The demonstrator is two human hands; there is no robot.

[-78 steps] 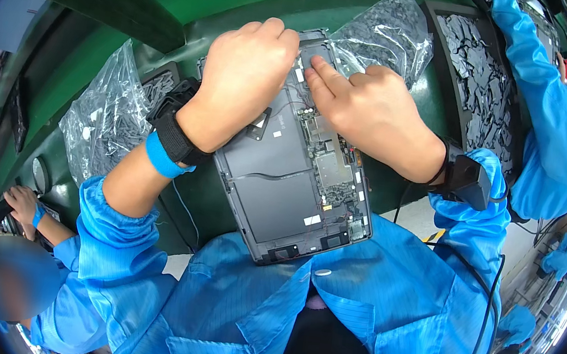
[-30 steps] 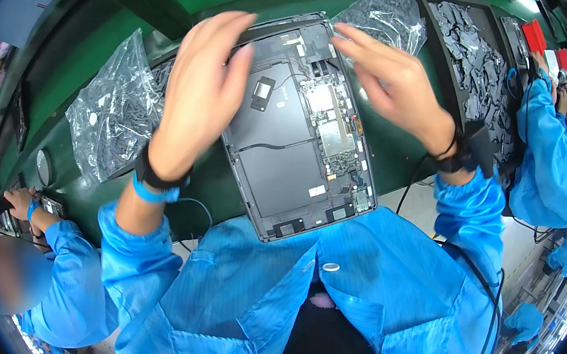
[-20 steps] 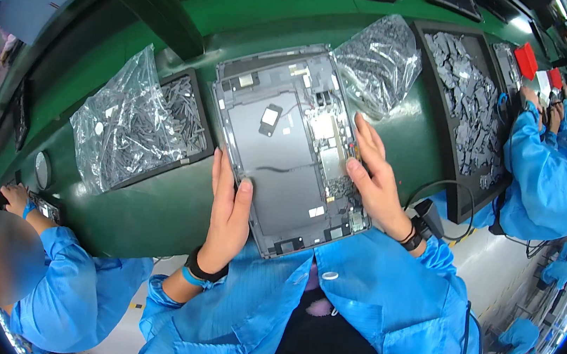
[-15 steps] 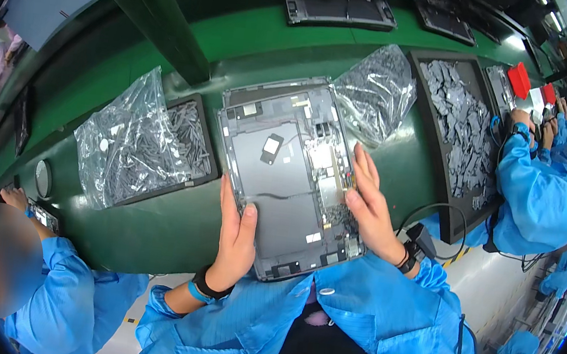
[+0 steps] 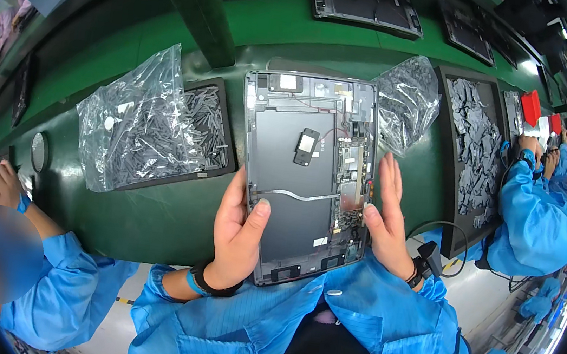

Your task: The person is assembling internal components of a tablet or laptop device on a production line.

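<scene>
An opened tablet (image 5: 286, 213) with bare circuitry along its right side lies in front of me, its near edge by my jacket. My left hand (image 5: 237, 231) grips the left edge, thumb over the rim and fingers mostly hidden beside it. Against the right edge rests my right hand (image 5: 390, 222), thumb at the rim and fingers stretched forward; the two hands hold the tablet between them. A thin pale ribbon cable (image 5: 295, 195) crosses the dark battery area. Above it sits a small black part with a white label (image 5: 306, 146), laid at a slant.
Left stands a black tray (image 5: 217, 116) of small dark strips, partly under a clear plastic bag (image 5: 130, 130). Another bag (image 5: 405, 107) and a tray of grey pieces (image 5: 471, 143) lie right. Further tablets (image 5: 364, 6) lie beyond. Co-workers sit on both sides; a green post (image 5: 194, 10) rises behind.
The tablet has turned a little and sits straighter, still between both hands. Its ribbon cable, dark before, now shines pale. The whole view has shifted slightly. The left co-worker's hand has risen.
</scene>
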